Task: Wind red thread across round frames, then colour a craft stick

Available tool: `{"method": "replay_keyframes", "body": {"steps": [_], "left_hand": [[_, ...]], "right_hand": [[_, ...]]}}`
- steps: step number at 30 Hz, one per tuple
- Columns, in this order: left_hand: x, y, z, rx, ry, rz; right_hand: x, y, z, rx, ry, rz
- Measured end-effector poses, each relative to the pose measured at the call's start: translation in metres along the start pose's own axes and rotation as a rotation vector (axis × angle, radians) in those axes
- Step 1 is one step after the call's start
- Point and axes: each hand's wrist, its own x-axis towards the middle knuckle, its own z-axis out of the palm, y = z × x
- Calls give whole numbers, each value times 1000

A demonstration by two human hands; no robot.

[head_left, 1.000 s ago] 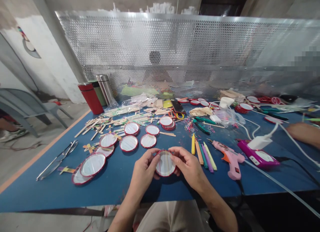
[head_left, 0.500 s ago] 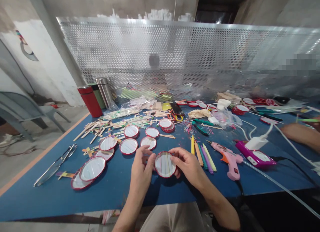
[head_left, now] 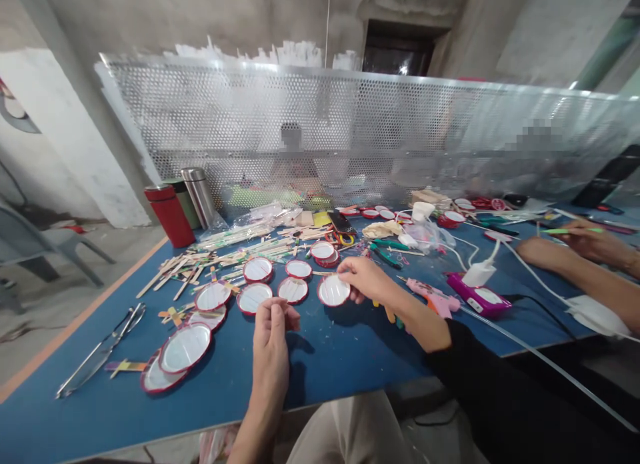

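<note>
My right hand [head_left: 367,281] pinches a red-rimmed white disc [head_left: 333,290] at its right edge, holding it on or just above the blue table [head_left: 320,377]. My left hand [head_left: 270,327] is raised with its fingers curled closed, and I see nothing in them. It is nearest another red-rimmed disc [head_left: 293,290]. More discs with thin lines across their faces [head_left: 255,298] lie to the left. Wooden craft sticks [head_left: 200,267] are scattered behind them.
A co-worker's hand [head_left: 595,242] holds a green stick at the right. A pink glue gun [head_left: 430,295], a magenta device [head_left: 480,302], green pliers [head_left: 387,255], long metal scissors [head_left: 103,349] and flasks [head_left: 173,215] stand about the table. A perforated metal screen [head_left: 300,131] rises behind it.
My left hand has let go of the disc and drawn back with its fingers closed. My right hand now holds the disc alone. The view has tilted upward, and a co-worker's hand has come into sight.
</note>
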Motion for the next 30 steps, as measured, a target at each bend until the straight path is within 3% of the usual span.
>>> {"method": "replay_keyframes", "body": {"steps": [5, 9, 13, 18, 21, 24, 26, 30], "left_hand": [[-1, 1, 0, 58, -70, 18], [0, -1, -2, 70, -77, 35], [1, -1, 0, 109, -126, 17], [-4, 2, 4, 223, -285, -181], [-8, 0, 1, 310, -247, -194], [-7, -3, -3, 376, -187, -84], [-5, -3, -3, 440, -257, -23], [-3, 3, 2, 555, -573, 22]], "right_hand": [[18, -16, 6, 78, 48, -1], [-12, -10, 13, 32, 23, -32], [-57, 10, 15, -69, 70, -93], [-95, 45, 14, -362, 199, -181], [-105, 64, 16, -413, 196, -266], [-110, 76, 18, -365, 286, -375], [-112, 80, 20, -314, 367, -426], [-115, 84, 24, -307, 518, -505]]}}
